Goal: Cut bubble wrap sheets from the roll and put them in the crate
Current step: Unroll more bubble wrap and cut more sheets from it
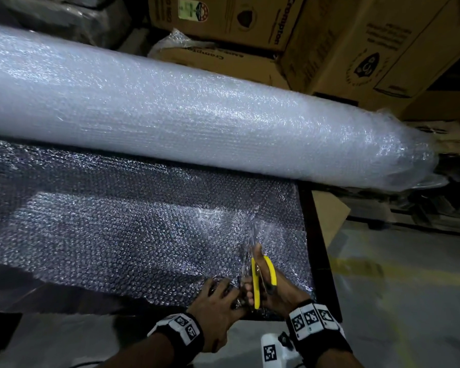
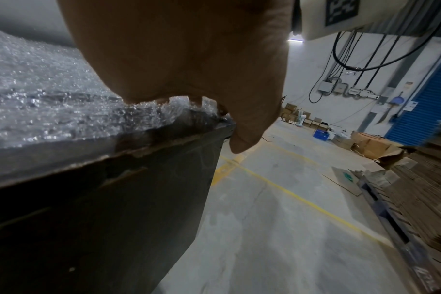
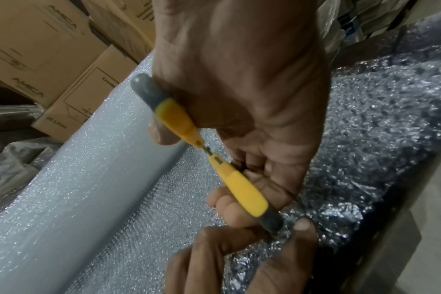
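Note:
A big roll of bubble wrap (image 1: 170, 107) lies across the far side of a dark table (image 1: 322, 248). An unrolled sheet (image 1: 133, 229) spreads from it toward me over the tabletop. My right hand (image 1: 274, 290) grips yellow-handled scissors (image 1: 260, 274), whose blades point away into the sheet near its right side. The handles (image 3: 242, 191) show spread apart in the right wrist view. My left hand (image 1: 215, 296) pinches the sheet's near edge (image 2: 164, 111) just left of the scissors. No crate is in view.
Cardboard boxes (image 1: 356, 49) are stacked behind the roll. To the right of the table lies grey concrete floor (image 1: 409, 288) with yellow lines. Flattened cartons on a pallet (image 2: 420, 199) and a blue shutter (image 2: 428, 111) stand farther off.

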`<state>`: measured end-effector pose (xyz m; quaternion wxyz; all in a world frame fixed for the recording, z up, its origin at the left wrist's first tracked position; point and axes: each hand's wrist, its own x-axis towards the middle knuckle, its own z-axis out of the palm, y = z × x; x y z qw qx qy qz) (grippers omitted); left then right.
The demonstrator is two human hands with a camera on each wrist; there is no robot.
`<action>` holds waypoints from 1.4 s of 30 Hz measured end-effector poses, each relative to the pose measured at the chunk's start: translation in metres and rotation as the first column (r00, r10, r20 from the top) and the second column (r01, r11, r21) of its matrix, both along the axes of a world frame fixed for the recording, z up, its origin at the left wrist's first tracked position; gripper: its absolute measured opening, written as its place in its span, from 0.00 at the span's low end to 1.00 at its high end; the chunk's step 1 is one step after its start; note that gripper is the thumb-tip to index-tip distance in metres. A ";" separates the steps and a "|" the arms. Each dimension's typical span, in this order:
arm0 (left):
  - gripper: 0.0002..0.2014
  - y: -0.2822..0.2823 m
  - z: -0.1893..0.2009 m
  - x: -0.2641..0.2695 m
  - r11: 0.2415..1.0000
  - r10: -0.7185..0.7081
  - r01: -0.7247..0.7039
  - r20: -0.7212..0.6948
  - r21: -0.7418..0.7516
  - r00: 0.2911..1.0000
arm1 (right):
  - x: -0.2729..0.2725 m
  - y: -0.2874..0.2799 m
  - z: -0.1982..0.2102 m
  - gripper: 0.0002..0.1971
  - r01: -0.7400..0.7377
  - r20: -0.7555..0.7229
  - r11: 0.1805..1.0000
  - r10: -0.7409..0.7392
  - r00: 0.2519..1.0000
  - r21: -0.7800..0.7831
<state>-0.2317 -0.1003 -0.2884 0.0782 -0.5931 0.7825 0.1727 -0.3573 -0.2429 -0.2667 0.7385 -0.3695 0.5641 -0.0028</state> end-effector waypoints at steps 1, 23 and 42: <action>0.37 0.000 0.000 0.000 1.000 -0.001 0.001 0.000 0.002 1.000 | -0.001 0.001 0.001 0.43 0.018 0.003 1.000 -0.018 1.000 -0.004; 0.39 -0.001 -0.009 -0.001 0.997 -0.031 0.028 0.043 0.078 0.999 | 0.028 -0.005 0.009 0.47 0.088 -0.067 0.967 -0.107 0.992 -0.241; 0.40 -0.003 -0.008 -0.002 0.997 -0.012 0.000 0.140 0.083 0.990 | 0.010 -0.022 0.041 0.47 -0.003 0.100 0.988 -0.013 0.995 0.151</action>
